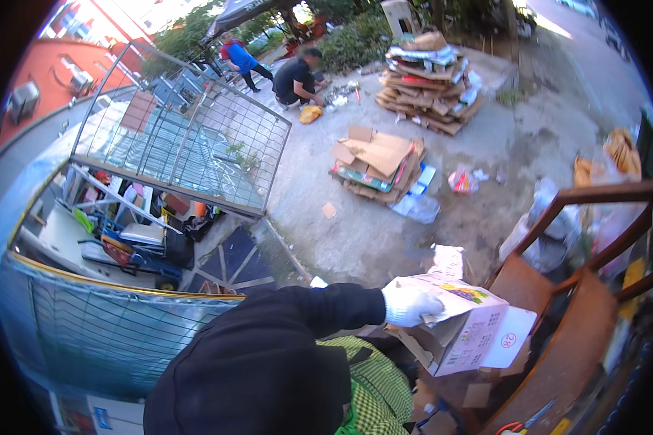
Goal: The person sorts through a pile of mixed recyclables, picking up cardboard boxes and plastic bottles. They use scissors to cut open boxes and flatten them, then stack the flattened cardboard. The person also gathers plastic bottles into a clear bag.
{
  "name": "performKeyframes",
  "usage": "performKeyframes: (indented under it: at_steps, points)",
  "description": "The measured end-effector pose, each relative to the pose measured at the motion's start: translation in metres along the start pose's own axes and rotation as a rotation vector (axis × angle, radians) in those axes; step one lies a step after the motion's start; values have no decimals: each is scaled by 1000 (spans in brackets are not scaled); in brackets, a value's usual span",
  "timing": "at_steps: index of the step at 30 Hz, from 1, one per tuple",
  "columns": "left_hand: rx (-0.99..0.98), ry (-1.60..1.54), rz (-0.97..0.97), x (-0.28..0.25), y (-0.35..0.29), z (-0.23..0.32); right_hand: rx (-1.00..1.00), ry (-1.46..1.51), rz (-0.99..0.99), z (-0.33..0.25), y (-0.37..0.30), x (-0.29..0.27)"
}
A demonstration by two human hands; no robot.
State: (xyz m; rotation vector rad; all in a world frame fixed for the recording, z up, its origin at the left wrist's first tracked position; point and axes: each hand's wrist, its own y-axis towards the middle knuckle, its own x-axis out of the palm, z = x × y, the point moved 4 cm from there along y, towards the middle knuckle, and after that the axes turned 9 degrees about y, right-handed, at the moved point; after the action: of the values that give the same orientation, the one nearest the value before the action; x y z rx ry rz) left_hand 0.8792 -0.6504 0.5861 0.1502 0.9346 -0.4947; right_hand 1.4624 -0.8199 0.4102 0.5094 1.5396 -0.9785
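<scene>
So the main thing here is a pale pink-and-white cardboard box (pixel 479 335) at 4 o'clock, tilted, its open side toward the person. The left hand (pixel 411 304), in a white knit glove, is closed around the box's near upper edge, fingers curled over the cardboard. Can't tell you what the right hand is doing, it's not visible.

Label-wise, the box has the most going on: a fruit picture (pixel 468 293) with purple and yellow-green grapes on top, a barcode (pixel 453 360) with small pinkish print on the side, and a circled red number (pixel 508 340) on the pale flap. The fine print is too small for me to make out. There's also a blue label (pixel 103 417) on a white panel down at 7 o'clock, and that's unreadable too.

Just right of the box, around 3 to 4 o'clock, is a brown wooden frame (pixel 580 333), with red-handled scissors (pixel 511 428) near its lower end, between 4 and 5. Flattened cardboard is in two piles: a low one (pixel 384 156) toward 1–2 o'clock with a green printed piece in it, and a taller one (pixel 424 90) at 1. A person in dark clothes (pixel 295 85) crouches near 12, and a wire mesh panel (pixel 185 130) leans at 10.
</scene>
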Motion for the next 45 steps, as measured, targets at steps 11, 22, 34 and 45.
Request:
performKeyframes:
  at_steps: [11,22,34,45]
  points:
    - [16,-332,617,-112,-33,71,-859,1197,-152,-254,-249,-155]
    - [29,-826,350,-166,-43,46,-696,1032,228,-354,-262,-332]
    - [79,-754,212,-195,-30,-11,-1094,420,585,-465,-298,-282]
    - [150,-577,322,-213,-39,-70,-333,1352,-867,-436,-251,-147]
